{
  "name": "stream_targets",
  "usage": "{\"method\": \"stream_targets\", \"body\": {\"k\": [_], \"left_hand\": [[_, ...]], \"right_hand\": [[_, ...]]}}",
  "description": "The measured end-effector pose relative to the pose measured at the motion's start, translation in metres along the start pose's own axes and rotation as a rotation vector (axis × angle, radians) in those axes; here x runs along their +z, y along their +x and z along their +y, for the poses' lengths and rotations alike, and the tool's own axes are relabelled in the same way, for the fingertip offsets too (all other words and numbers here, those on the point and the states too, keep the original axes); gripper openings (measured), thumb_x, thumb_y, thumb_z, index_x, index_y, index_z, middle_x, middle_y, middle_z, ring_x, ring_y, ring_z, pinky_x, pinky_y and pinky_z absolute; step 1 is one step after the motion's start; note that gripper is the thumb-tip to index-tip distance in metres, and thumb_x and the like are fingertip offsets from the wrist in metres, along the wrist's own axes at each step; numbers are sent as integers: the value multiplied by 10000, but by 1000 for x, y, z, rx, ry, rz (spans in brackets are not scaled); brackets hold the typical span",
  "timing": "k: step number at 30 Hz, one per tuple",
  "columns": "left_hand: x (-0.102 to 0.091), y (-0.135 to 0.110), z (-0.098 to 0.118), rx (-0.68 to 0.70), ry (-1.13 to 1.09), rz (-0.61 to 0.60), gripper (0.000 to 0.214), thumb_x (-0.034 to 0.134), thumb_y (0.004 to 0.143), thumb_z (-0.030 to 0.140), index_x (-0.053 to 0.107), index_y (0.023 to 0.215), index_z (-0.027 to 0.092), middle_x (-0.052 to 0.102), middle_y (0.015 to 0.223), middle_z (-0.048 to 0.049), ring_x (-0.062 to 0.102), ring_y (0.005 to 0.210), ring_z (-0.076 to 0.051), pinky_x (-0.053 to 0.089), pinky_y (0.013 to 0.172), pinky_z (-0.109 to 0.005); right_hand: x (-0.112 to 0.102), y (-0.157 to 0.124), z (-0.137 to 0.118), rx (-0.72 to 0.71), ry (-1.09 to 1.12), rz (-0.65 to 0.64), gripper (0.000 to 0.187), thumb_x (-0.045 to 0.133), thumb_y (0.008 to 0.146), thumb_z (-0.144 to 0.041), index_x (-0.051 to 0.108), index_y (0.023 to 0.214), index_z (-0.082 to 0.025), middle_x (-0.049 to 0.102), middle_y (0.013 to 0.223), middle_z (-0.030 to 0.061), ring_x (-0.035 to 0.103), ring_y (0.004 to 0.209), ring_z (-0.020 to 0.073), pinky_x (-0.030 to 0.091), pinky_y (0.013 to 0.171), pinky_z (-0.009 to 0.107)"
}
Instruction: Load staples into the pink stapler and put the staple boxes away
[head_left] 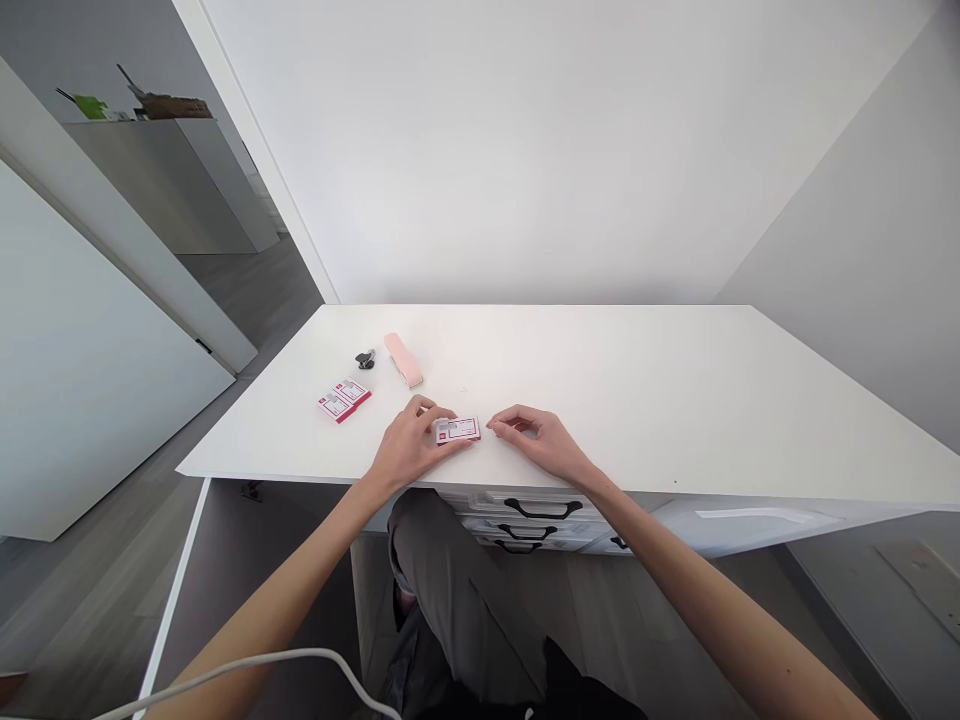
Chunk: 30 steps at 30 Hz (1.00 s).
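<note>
My left hand (411, 440) grips a small red-and-white staple box (459, 430) at the white desktop's front edge, thumb along its near side and fingers at its far left. Just right of the box, my right hand (541, 440) is closed, thumb and fingertips pinched together. Whatever may be between those fingertips is too small to make out. Two more red-and-white boxes (345, 399) lie side by side to the left. Behind them are a pink stapler (404, 360) and some black binder clips (365, 359).
The white desktop (637, 390) meets a wall at the back. Drawers with black handles (543, 508) are below its front edge, beside an open compartment (277, 560). A white cable (292, 655) crosses near my left forearm. A doorway opens at left.
</note>
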<state>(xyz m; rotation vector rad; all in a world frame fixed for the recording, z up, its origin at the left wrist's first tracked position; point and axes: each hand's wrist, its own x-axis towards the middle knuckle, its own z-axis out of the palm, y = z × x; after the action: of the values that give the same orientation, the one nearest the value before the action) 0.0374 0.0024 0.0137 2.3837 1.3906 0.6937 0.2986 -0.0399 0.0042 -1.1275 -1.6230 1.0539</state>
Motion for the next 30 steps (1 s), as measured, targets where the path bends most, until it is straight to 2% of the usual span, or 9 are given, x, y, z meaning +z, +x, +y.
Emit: {"method": "stream_targets", "body": {"k": [3, 9, 13, 16, 18, 21, 24, 27, 30], "left_hand": [[5, 4, 4, 39, -42, 2, 484, 746, 871, 674, 747, 1149, 278, 628, 1157, -45, 649, 889, -201, 513, 761, -354], [13, 10, 8, 90, -92, -3, 483, 759, 874, 657, 738, 1156, 266, 646, 1142, -43, 627, 833, -185, 512, 750, -356], [15, 11, 7, 120, -83, -23, 479, 765, 878, 640, 737, 1166, 257, 654, 1127, -60, 650, 952, -234, 522, 836, -390], [14, 11, 9, 151, -38, -37, 483, 778, 867, 634, 735, 1180, 270, 647, 1158, -71, 639, 1070, -272, 508, 933, -426], [13, 9, 10, 122, -8, -5, 502, 769, 869, 640, 723, 1206, 271, 639, 1153, -76, 627, 1107, -287, 495, 964, -439], [8, 3, 9, -1, -2, 21, 500, 699, 921, 626, 669, 1240, 241, 633, 914, -22, 647, 941, -254, 480, 964, -449], [5, -4, 4, -69, -47, -25, 455, 641, 965, 552, 605, 1276, 221, 548, 695, 68, 612, 722, -194, 459, 984, -452], [4, -9, 0, -67, -89, -22, 400, 568, 998, 480, 570, 1302, 221, 580, 712, 72, 604, 703, -179, 451, 998, -445], [4, -11, -1, -56, -107, -10, 366, 497, 1023, 452, 561, 1298, 220, 604, 736, 58, 588, 694, -177, 454, 1000, -443]], "right_hand": [[-1, 0, -1, -9, 7, -28, 268, 656, 992, -500, 781, 1043, -269, 795, 1188, 41, 710, 1042, 224, 530, 950, 389], [-2, 0, -1, 27, -2, -66, 313, 650, 992, -537, 763, 1033, -248, 759, 789, 5, 706, 804, 205, 526, 829, 360], [1, 2, 2, 48, -28, 47, 354, 648, 985, -584, 755, 999, -246, 736, 733, 4, 675, 735, 198, 508, 762, 348], [2, 3, 7, 74, 10, 168, 402, 660, 961, -626, 755, 1011, -239, 756, 829, 32, 678, 740, 198, 519, 731, 348], [3, 4, 9, 73, 22, 208, 425, 650, 962, -639, 764, 1033, -235, 776, 935, 55, 684, 762, 198, 534, 748, 357], [2, 4, 11, 47, 3, 220, 433, 625, 981, -629, 779, 1064, -234, 789, 1011, 70, 693, 793, 201, 554, 804, 378], [2, 3, 11, -6, -39, 236, 410, 612, 997, -604, 795, 1066, -243, 797, 1097, 79, 705, 836, 207, 572, 823, 387], [6, 3, 9, -108, -137, 216, 372, 604, 1017, -563, 817, 1078, -263, 791, 1137, 78, 715, 920, 225, 582, 831, 387], [14, 6, 5, -209, -252, 115, 337, 577, 1054, -504, 826, 1137, -293, 779, 1110, 72, 713, 940, 234, 585, 814, 386]]}}
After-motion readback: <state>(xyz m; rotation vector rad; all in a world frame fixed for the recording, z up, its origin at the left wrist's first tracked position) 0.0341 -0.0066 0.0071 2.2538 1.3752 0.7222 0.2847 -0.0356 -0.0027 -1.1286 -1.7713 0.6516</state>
